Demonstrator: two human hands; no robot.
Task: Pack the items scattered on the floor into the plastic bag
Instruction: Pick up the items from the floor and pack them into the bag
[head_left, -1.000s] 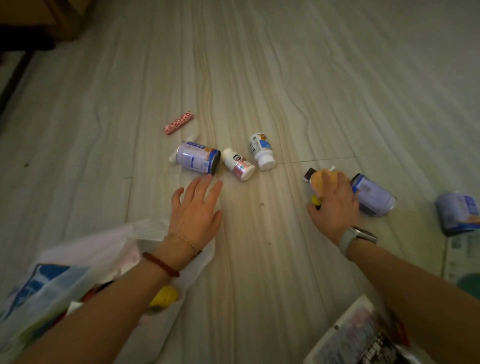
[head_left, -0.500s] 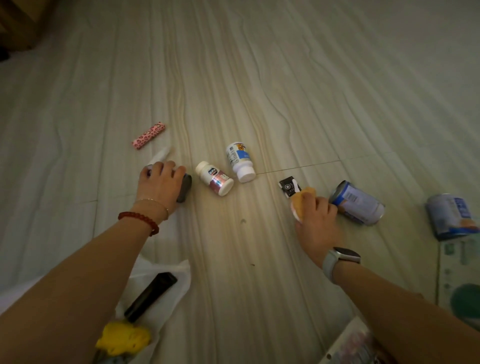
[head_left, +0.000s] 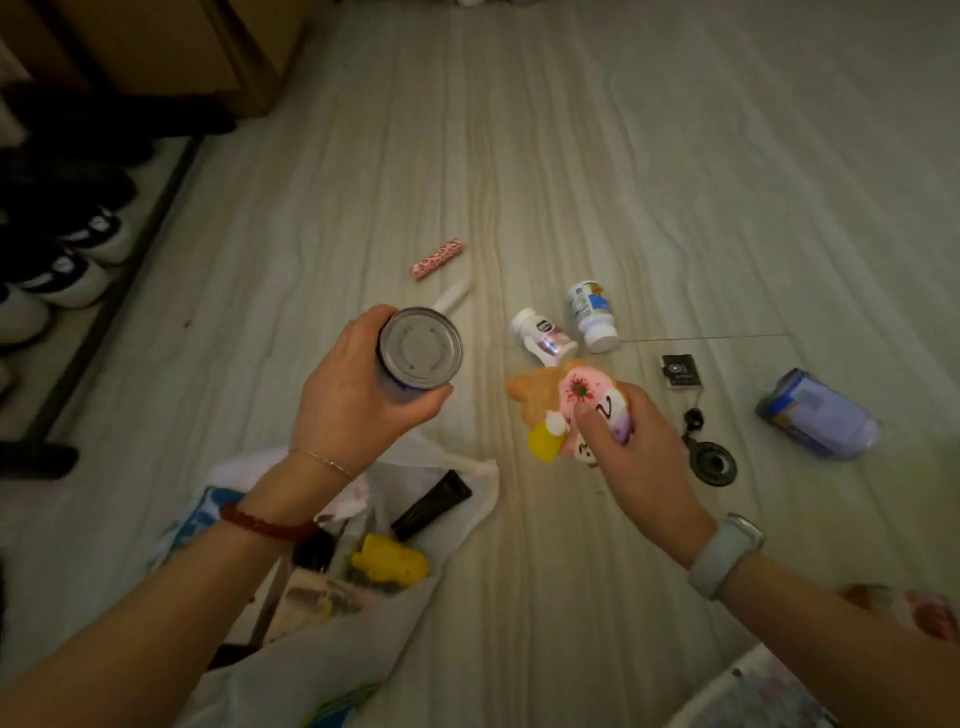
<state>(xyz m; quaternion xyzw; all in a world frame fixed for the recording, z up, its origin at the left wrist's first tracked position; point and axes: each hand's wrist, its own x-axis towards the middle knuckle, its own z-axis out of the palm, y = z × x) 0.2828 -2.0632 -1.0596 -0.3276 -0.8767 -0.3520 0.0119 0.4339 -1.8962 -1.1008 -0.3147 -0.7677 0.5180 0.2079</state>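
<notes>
Pale, wavy-grained floor (head_left: 675, 182) fills the view, matte and streaked like wood-look tile, with a thin joint line running toward 3 o'clock. At 10 o'clock a dark low rack (head_left: 119, 249) holds black-and-white shoes (head_left: 78, 260).

At centre the left hand (head_left: 353, 395) curls its fingers round a cylindrical metal can (head_left: 420, 349), the dull grey ribbed end facing the camera, held above the floor. Just toward 3 o'clock of it, the right hand (head_left: 639, 457) grips a soft-looking toy (head_left: 566, 405), orange-tan with a pink frosted top, a red flower mark and a yellow knob; thumb pressed on its face.

At 6 to 7 o'clock lies the plastic bag (head_left: 457, 488), thin, whitish and crumpled, its mouth open. Inside show a black tube (head_left: 431, 501) and a yellow lumpy toy (head_left: 389, 564).

On the floor at 12 o'clock of the hands lie a pink spotted tube (head_left: 436, 258) and a slim white tube (head_left: 453, 299). At 1 o'clock two white pill bottles (head_left: 543, 335) lie on their sides, near each other. Toward 3 o'clock are a small black square tag (head_left: 679, 370), a black round ring piece (head_left: 716, 462) and, well apart, a second bluish can (head_left: 818, 415) lying on its side.
</notes>
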